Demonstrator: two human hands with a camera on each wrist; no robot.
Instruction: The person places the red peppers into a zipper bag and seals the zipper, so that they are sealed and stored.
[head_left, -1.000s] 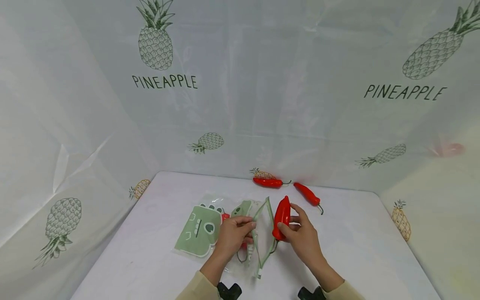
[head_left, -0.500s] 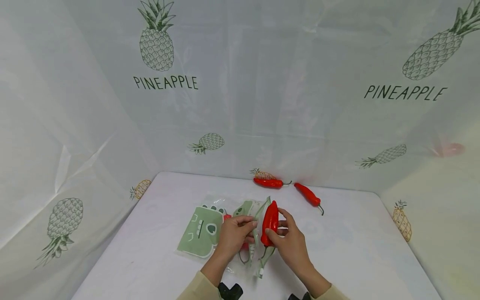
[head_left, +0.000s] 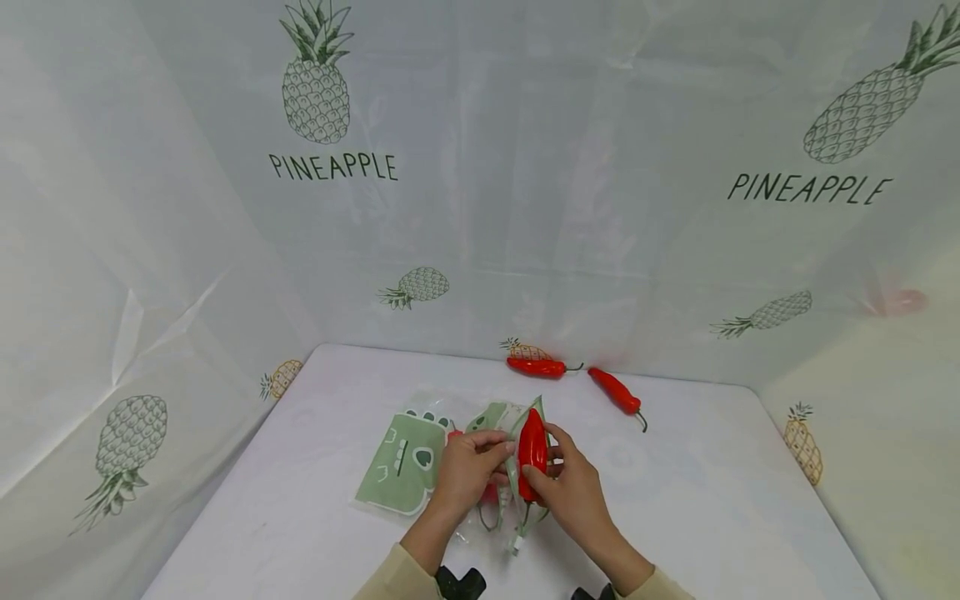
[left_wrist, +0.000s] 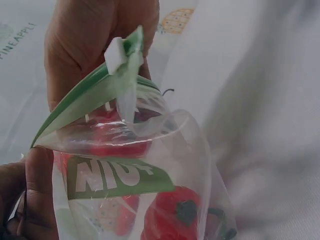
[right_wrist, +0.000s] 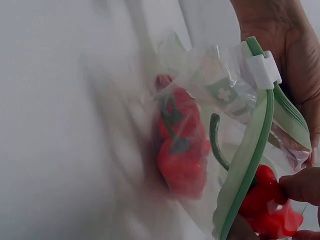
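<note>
My right hand [head_left: 573,487] grips a red chili pepper [head_left: 533,450], tip up and stem down, at the mouth of a clear slider bag [left_wrist: 170,135]. Its thumb [right_wrist: 300,185] lies against the pepper in the right wrist view. My left hand [head_left: 472,471] pinches the bag's green-edged rim, its fingers [left_wrist: 40,185] showing at lower left in the left wrist view. The white slider [right_wrist: 264,70] sits at one end of the parted rim. Red peppers [right_wrist: 182,165] show through the plastic. How far the held pepper reaches inside, I cannot tell.
Two more red chili peppers, one [head_left: 536,367] lying sideways and one [head_left: 615,389] slanted, lie near the back edge of the white table [head_left: 705,492]. A green cartoon print [head_left: 405,462] in clear plastic lies flat to the left. A pineapple-print sheet [head_left: 555,208] hangs behind.
My right hand has brought the pepper leftward and slightly toward me, from the right side of the bag to its mouth. My left hand has stayed nearly still on the rim.
</note>
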